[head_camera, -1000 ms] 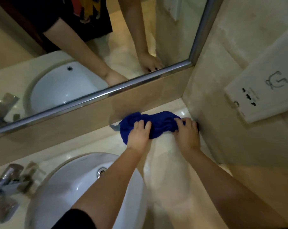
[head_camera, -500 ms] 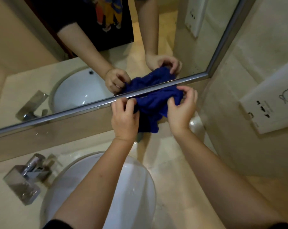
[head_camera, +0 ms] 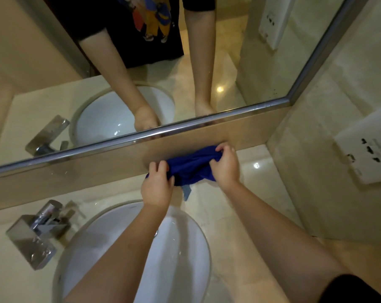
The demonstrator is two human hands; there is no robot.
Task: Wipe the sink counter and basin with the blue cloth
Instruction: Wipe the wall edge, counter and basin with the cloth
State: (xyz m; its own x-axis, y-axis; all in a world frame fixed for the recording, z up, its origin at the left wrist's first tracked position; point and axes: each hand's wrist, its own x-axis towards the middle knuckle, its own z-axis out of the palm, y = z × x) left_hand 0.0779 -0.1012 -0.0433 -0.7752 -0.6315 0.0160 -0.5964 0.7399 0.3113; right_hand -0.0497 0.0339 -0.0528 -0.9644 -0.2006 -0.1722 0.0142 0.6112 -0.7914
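Observation:
The blue cloth point(head_camera: 190, 166) is bunched up and held between both hands, above the back of the beige counter point(head_camera: 246, 193), close to the backsplash. My left hand point(head_camera: 158, 185) grips its left end with curled fingers. My right hand point(head_camera: 225, 166) grips its right end, fingers hooked over the top fold. A pale tag hangs from the cloth's lower edge. The white oval basin point(head_camera: 178, 254) lies below my left forearm, which covers part of it and most of the drain.
A chrome tap point(head_camera: 35, 232) stands left of the basin. The mirror point(head_camera: 141, 62) with its metal frame runs along the back above a beige backsplash. On the right wall sits a white socket plate point(head_camera: 369, 147). The counter ends at that wall.
Both hands lifted the cloth off the counter's right corner to mirror height, then lowered it and shifted it left. The view has tilted.

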